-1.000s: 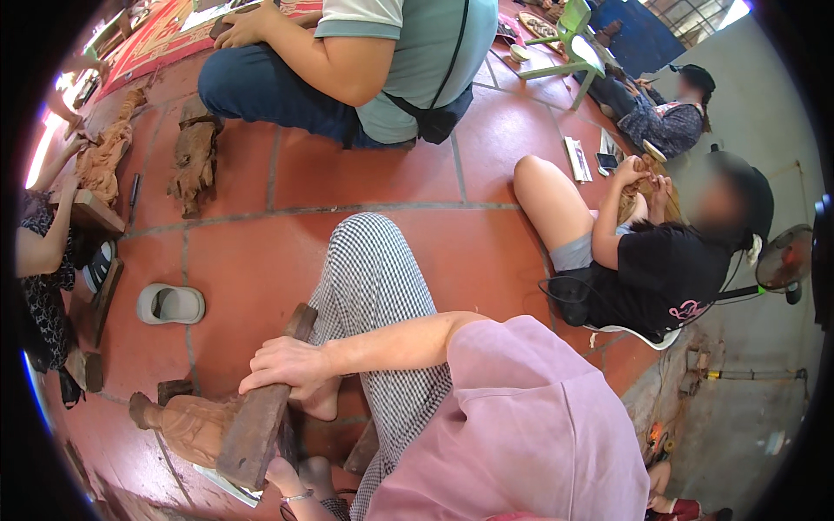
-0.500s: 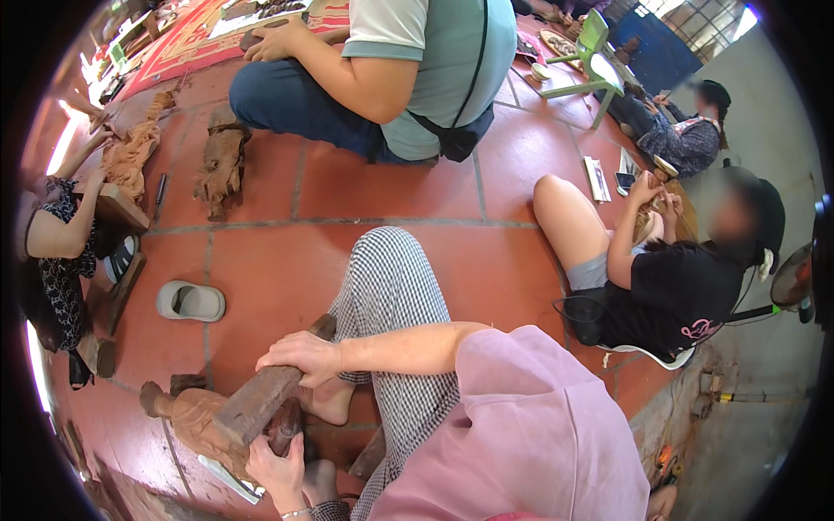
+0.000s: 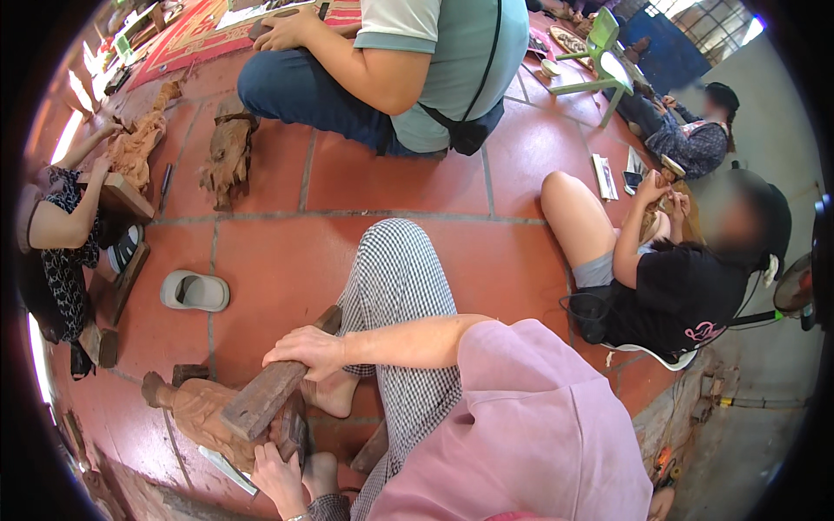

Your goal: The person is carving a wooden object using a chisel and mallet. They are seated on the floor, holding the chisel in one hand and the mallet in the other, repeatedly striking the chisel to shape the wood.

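A carved wooden figure (image 3: pixel 201 415) lies on its side at the lower left, its darker head pointing left. Across its lower end slants a long brown wooden block (image 3: pixel 265 401). My right hand (image 3: pixel 311 350) is wrapped over the upper part of that block, fingers closed on it. Below the block, my left hand (image 3: pixel 280 483) has its fingers curled against the dark base of the figure. The block and the hand itself hide part of that base, and any small tool there cannot be made out.
A grey clog (image 3: pixel 195 290) sits on the red tiles, with a rough wood carving (image 3: pixel 228 161) farther off. A person in a green shirt (image 3: pixel 473 65) sits ahead; others sit at left and right. A green chair (image 3: pixel 601 65) stands at the far right.
The view has shifted slightly. My left hand has slid a little lower on the figure's base and its thumb is drawn in. My right hand still grips the block.
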Available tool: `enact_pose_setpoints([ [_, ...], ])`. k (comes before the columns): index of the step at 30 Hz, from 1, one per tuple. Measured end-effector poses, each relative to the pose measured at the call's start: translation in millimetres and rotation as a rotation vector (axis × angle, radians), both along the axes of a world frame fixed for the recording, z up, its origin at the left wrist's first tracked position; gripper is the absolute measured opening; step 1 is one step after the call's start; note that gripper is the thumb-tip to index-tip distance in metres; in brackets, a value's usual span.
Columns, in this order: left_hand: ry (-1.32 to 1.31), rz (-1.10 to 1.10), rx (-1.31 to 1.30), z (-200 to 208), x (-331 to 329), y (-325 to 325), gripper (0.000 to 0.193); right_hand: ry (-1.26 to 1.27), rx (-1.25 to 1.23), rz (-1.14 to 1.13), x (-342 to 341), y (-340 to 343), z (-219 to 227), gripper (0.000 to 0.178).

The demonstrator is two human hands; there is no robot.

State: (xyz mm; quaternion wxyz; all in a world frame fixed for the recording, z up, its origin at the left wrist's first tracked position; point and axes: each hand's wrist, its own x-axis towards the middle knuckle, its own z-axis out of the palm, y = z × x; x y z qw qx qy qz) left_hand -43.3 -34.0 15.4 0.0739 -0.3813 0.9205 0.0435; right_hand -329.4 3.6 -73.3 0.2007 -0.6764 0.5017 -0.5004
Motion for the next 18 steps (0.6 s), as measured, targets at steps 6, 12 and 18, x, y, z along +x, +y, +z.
enact_pose_setpoints([
  [6,0.198,0.091,-0.030,-2.7,-5.9,5.0,0.039,-0.087,-0.030,-0.027,1.5,-1.2,-2.2,0.053],
  [12,0.105,0.024,-0.034,2.9,-10.1,3.9,0.042,-0.301,0.107,-0.116,5.5,-3.3,-6.1,0.052],
  [18,0.055,0.078,-0.090,-3.6,-8.0,3.6,0.042,-0.458,0.193,-0.105,1.5,-6.7,-3.2,0.047],
])
